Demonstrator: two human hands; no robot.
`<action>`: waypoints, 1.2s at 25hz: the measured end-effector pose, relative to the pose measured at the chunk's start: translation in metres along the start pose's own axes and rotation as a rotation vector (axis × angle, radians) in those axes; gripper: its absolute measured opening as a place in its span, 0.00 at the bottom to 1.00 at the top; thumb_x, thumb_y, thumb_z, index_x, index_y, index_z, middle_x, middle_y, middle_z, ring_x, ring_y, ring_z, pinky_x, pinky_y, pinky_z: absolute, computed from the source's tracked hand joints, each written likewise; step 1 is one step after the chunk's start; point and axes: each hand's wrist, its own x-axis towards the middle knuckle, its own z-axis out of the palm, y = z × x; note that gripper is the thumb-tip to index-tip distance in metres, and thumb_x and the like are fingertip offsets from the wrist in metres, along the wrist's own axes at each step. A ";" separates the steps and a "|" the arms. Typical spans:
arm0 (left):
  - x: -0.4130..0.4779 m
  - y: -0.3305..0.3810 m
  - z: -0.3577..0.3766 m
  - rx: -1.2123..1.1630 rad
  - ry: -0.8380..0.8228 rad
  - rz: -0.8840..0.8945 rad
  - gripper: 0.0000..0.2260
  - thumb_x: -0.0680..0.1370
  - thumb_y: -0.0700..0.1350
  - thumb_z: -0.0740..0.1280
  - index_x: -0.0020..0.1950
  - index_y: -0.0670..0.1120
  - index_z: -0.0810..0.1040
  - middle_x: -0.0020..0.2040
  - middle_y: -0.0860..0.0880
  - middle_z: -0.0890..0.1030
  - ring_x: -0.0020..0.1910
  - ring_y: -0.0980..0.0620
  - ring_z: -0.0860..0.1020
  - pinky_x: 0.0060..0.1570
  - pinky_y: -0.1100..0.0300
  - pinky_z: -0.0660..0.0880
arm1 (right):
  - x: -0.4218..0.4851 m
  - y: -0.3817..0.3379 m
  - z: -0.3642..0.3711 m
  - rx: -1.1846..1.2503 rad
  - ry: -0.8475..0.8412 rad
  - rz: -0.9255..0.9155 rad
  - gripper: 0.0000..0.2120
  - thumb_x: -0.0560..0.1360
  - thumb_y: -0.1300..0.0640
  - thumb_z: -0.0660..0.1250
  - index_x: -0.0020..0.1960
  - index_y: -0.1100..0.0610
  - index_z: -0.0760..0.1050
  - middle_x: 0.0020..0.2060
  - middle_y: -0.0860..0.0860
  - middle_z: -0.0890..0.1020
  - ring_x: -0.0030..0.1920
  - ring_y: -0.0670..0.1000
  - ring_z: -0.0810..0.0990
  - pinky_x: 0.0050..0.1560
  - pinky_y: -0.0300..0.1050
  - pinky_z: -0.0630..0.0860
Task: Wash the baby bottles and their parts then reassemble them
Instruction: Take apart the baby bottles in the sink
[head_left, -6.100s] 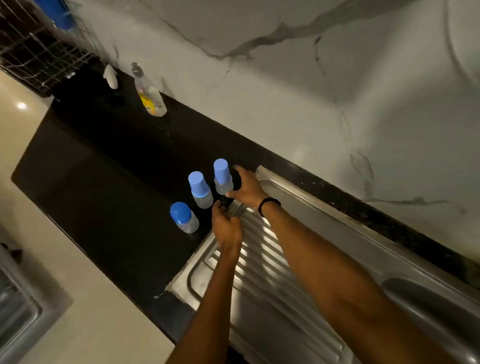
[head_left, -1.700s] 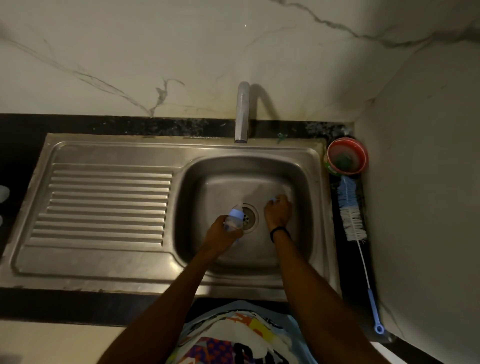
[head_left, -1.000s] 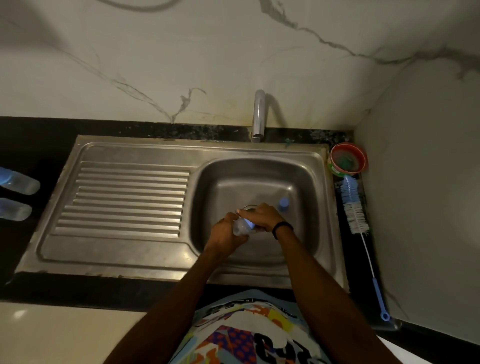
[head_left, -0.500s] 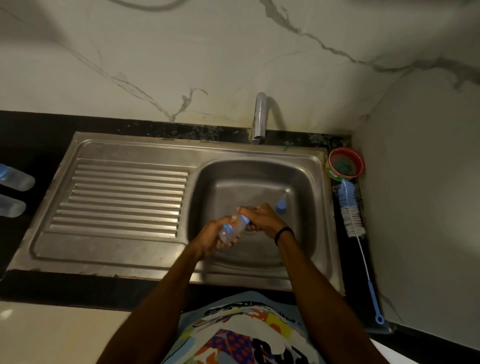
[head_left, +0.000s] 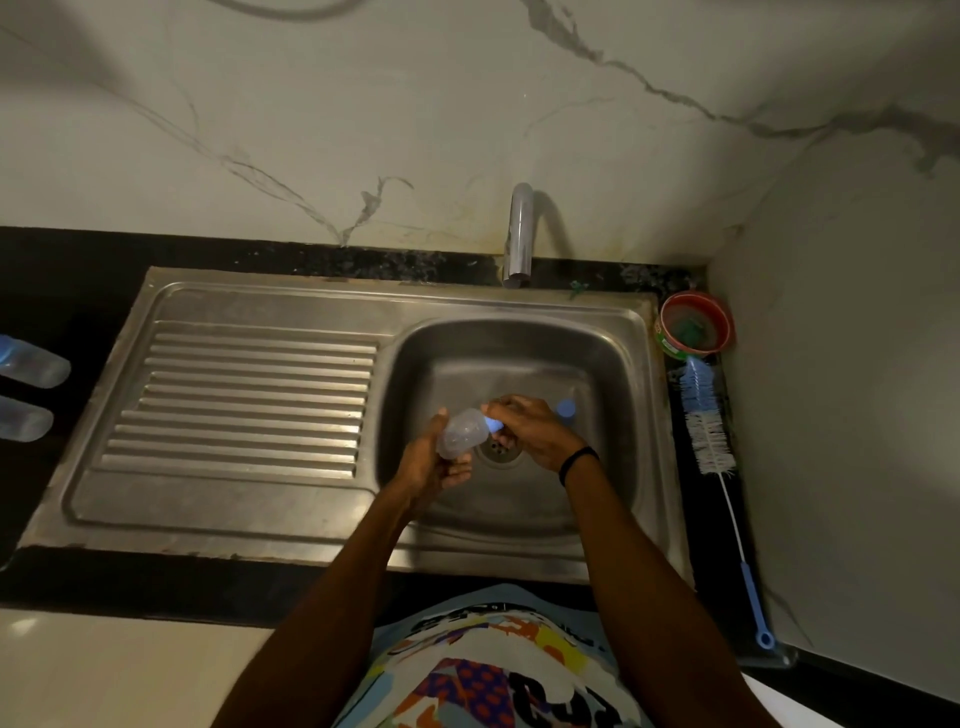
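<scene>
Over the steel sink basin (head_left: 613, 364) my left hand (head_left: 431, 467) grips the clear body of a baby bottle (head_left: 462, 434), tilted with its top to the right. My right hand (head_left: 530, 428) grips the blue collar (head_left: 493, 423) at that top end. A blue cap (head_left: 566, 408) lies on the basin floor just behind my right hand. Two more bottles (head_left: 31, 364) (head_left: 23, 418) lie at the left edge on the black counter. The drain (head_left: 501, 449) shows between my hands.
A ribbed steel draining board (head_left: 249, 395) fills the left of the sink. The tap (head_left: 519, 234) stands behind the basin. A red tub (head_left: 696, 327) and a long blue-handled bottle brush (head_left: 711, 441) lie on the narrow counter strip at the right, against the wall.
My hands carried one bottle from the counter to the basin. The blue cap came off and now lies in the basin. My right hand moved onto the collar, and the bottle is lifted slightly.
</scene>
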 end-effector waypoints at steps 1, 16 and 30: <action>0.003 -0.003 -0.003 -0.024 -0.007 -0.004 0.19 0.81 0.54 0.66 0.67 0.44 0.77 0.52 0.39 0.80 0.46 0.45 0.79 0.43 0.53 0.79 | -0.001 -0.001 -0.001 0.017 -0.017 0.004 0.17 0.73 0.51 0.73 0.53 0.64 0.80 0.38 0.58 0.79 0.36 0.53 0.74 0.36 0.44 0.71; 0.009 -0.013 -0.018 0.043 -0.156 -0.006 0.17 0.80 0.59 0.66 0.63 0.51 0.80 0.59 0.44 0.83 0.58 0.46 0.81 0.61 0.47 0.77 | 0.009 0.015 0.006 0.051 0.017 0.102 0.12 0.67 0.53 0.71 0.47 0.59 0.79 0.37 0.56 0.79 0.37 0.52 0.75 0.39 0.45 0.74; 0.155 0.000 -0.011 1.090 0.454 0.064 0.38 0.74 0.59 0.72 0.77 0.44 0.63 0.72 0.37 0.70 0.70 0.35 0.70 0.65 0.45 0.70 | 0.029 0.041 -0.008 0.058 0.309 0.205 0.13 0.73 0.54 0.74 0.55 0.57 0.79 0.49 0.56 0.83 0.43 0.48 0.80 0.42 0.40 0.78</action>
